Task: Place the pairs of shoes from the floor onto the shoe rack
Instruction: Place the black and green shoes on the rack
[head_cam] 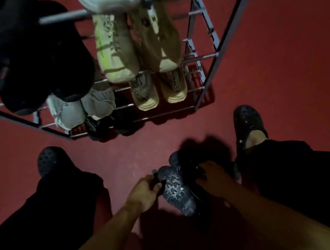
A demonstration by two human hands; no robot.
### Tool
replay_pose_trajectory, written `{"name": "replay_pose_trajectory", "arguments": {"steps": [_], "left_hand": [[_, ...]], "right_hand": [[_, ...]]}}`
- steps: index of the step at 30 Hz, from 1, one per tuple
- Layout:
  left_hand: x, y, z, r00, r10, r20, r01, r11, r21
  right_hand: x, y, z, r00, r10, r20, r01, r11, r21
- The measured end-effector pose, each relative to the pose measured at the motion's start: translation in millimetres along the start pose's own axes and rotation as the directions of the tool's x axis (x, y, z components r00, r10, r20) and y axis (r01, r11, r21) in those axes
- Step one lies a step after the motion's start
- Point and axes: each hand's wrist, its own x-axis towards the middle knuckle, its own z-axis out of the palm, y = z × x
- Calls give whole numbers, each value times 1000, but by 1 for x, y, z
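A pair of dark shoes lies on the red floor between my feet. One dark shoe [176, 190] is tipped up with its treaded sole facing me, and my left hand [144, 191] grips its left edge. My right hand [214, 176] closes on the second dark shoe [187, 159], which is mostly lost in shadow. The metal shoe rack [203, 56] stands just ahead, with several tiers. It holds white, beige and black shoes.
My feet in black clogs [247, 122] stand on either side of the pair, with the other clog [50, 160] at the left. A black pair [105, 126] sits on the rack's lowest tier, with bare bars to its right. The light is dim.
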Motion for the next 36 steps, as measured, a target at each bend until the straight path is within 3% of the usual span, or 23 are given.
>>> {"name": "replay_pose_trajectory", "arguments": {"steps": [5,8,11,16,20,22,27,29,31,33,36], "left_hand": [[57,-24,38,995,-71,77,91,948,-305],[91,-51,67,997,-77,30,83,945,-318],[69,-11,51,987,-156,-30,142,951,-274],[67,5,44,960,-279,13,263,889,-374],[57,5,37,966,-260,-1,240,890,-387],[50,8,35,977,-211,-38,176,892,-416],[8,45,17,991,-53,125,127,690,-713],[0,52,12,980,47,192,129,584,-802],[-7,55,5,991,48,125,88,471,-878],[-4,42,-1,995,-103,-19,26,417,-908],[-4,6,-16,938,-275,-213,-25,557,-830]], "right_hand": [[44,26,-2,996,71,-51,-75,994,-83],[57,43,5,992,127,-24,-127,992,-13],[60,54,5,987,162,-11,-162,987,17],[59,63,10,984,173,47,-179,963,203],[46,47,19,988,87,130,-112,974,199],[38,33,20,997,24,72,-42,965,259],[19,-28,11,976,-33,-215,95,954,283],[10,-56,10,964,-82,-255,170,922,347],[6,-80,14,947,-216,-237,295,877,380],[-1,-98,20,913,-358,-198,408,825,390],[-8,-103,28,907,-362,-218,422,788,449]]}}
